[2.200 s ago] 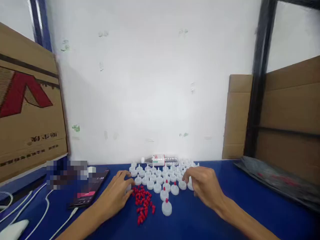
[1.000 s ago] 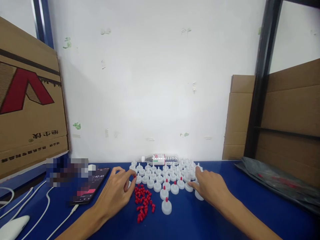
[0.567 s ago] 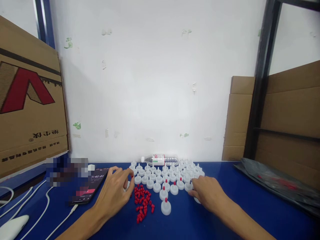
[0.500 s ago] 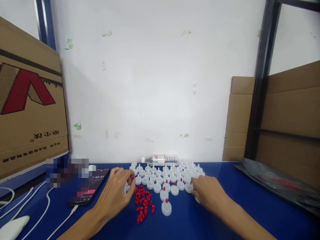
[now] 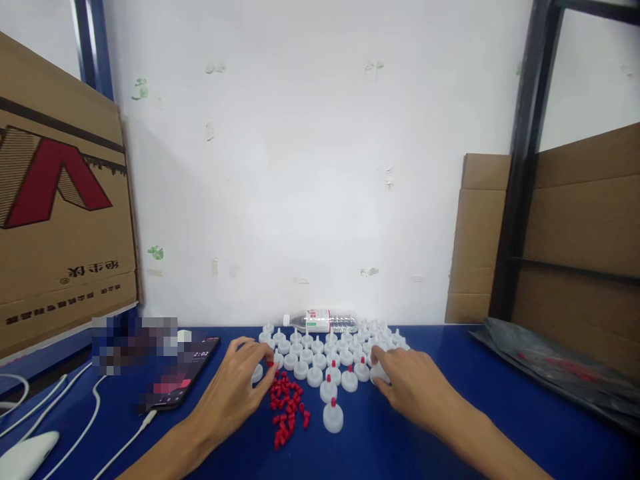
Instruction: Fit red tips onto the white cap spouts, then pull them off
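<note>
My left hand (image 5: 239, 381) is at the left edge of the white caps, thumb and index finger pinched on a small red cap (image 5: 271, 364). Below those fingertips lies a loose pile of red caps (image 5: 286, 403). On the right, the thumb and fingers of my right hand (image 5: 411, 381) close around a white nozzle cap (image 5: 376, 375), partly hidden by the hand. Between the hands stand many white nozzle caps (image 5: 315, 377) with pointed spouts. Several carry red tips, the nearest being a white cap with a red tip (image 5: 333, 418).
A clear plastic bottle (image 5: 320, 321) lies behind the caps against the white wall. A phone (image 5: 187, 373) and white cables (image 5: 125, 445) are at the left. Grey plastic bags (image 5: 560, 367) lie at the right. Cardboard (image 5: 65, 200) stands at the left side.
My left hand has moved slightly right with the red cap. My right hand has shifted a little left, its fingers now around a white nozzle cap nearer the middle.
</note>
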